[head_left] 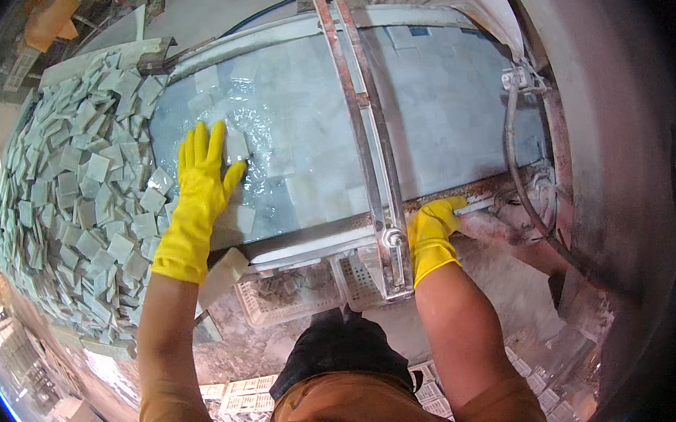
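Note:
My left hand, in a yellow rubber glove, lies flat with fingers stretched out over the wet left end of the flat bed. Close by its thumb is a pale square tile. More flat tiles cover the bed under a glossy film of water. My right hand, gloved the same way, is closed round the near edge rail, just right of a rusty metal crossbar. Its fingertips are partly hidden.
A big heap of loose greenish tiles borders the bed's left end. Below the near rail stands a plastic basket with pieces inside. A hose hangs from a fitting at the right. More crates lie on the floor.

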The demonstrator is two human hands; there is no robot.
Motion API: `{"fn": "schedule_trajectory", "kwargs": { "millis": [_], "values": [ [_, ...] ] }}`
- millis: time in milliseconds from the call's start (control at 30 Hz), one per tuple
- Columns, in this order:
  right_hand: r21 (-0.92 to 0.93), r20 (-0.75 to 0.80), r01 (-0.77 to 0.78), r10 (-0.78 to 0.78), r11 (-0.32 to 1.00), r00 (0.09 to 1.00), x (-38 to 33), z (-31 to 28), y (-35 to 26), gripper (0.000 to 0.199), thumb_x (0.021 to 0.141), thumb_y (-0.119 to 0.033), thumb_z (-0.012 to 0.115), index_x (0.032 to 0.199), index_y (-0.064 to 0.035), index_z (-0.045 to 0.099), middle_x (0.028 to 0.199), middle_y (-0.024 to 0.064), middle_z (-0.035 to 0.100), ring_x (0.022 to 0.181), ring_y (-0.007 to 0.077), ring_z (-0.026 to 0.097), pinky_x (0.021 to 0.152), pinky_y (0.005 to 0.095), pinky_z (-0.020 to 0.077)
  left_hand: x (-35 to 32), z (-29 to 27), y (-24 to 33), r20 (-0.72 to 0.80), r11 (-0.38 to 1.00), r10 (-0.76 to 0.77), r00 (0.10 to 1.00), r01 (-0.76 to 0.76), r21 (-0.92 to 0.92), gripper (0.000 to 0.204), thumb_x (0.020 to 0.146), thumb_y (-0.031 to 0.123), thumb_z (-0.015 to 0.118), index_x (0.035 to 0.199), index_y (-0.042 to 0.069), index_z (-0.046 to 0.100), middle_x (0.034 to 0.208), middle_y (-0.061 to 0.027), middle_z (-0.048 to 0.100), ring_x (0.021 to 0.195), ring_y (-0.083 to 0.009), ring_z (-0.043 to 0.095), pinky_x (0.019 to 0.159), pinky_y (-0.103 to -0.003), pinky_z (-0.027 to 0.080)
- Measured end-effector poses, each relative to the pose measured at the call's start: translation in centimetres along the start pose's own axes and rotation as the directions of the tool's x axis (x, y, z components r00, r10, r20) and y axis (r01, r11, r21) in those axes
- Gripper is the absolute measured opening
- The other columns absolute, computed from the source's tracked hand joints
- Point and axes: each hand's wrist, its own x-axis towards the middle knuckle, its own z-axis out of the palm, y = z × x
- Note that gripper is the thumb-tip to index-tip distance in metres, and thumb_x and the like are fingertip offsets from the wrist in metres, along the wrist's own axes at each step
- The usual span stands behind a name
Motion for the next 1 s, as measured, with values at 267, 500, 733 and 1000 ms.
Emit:
{"fn": "schedule_trajectory", "kwargs": {
  "millis": [267,500,733,1000],
  "values": [
    [0.067,-0.061,0.014,-0.009,0.998,0.998,2.5,1.1,0.9,0.068,0.111,-0.059,0.046,0.152,-0.0063,0.059,0.132,0.0132,0.075,0.119,0.0286,0.072,0.104,0.0332,0.0541,4.3,1.5,2.5,-0.246,0.995,-0.013,0.969,-0.012,-0.101,0.056,0.100,0.035,0.075,0.148,0.008,0.064,0.153,-0.0242,0.060,0.140,-0.0515,0.055,0.119,-0.055,0.044],
    [0.072,-0.081,0.031,-0.025,0.997,0.996,2.5,1.3,1.3,0.074,0.109,-0.064,0.047,0.147,-0.0032,0.064,0.127,0.0212,0.077,0.112,0.0369,0.075,0.097,0.0392,0.0585,1.3,-1.1,-3.0,-0.344,0.945,-0.271,0.899,0.180,-0.274,0.028,0.106,0.024,0.069,0.122,0.003,0.078,0.121,-0.0212,0.079,0.111,-0.0431,0.075,0.099,-0.045,0.060],
    [-0.019,-0.130,0.290,-0.290,0.957,0.948,2.6,1.4,2.6,0.077,0.107,-0.069,0.048,0.142,-0.0025,0.067,0.123,0.0258,0.078,0.107,0.0426,0.076,0.093,0.0422,0.0611,-4.3,-4.6,-2.2,-0.153,0.990,-0.009,0.988,-0.013,-0.141,0.031,0.098,0.015,0.075,0.126,0.002,0.075,0.126,-0.0227,0.076,0.109,-0.0435,0.074,0.097,-0.047,0.059],
    [0.084,0.061,-0.013,0.007,0.996,0.998,-1.6,-0.4,0.2,0.079,0.104,-0.071,0.053,0.148,-0.0058,0.064,0.130,0.0219,0.076,0.119,0.0388,0.073,0.100,0.0411,0.0578,-2.8,-3.4,0.1,-0.112,0.971,0.232,0.966,-0.237,-0.039,0.045,0.090,0.016,0.082,0.132,0.004,0.072,0.135,-0.0196,0.074,0.106,-0.0440,0.074,0.095,-0.047,0.060]
  ]
}}
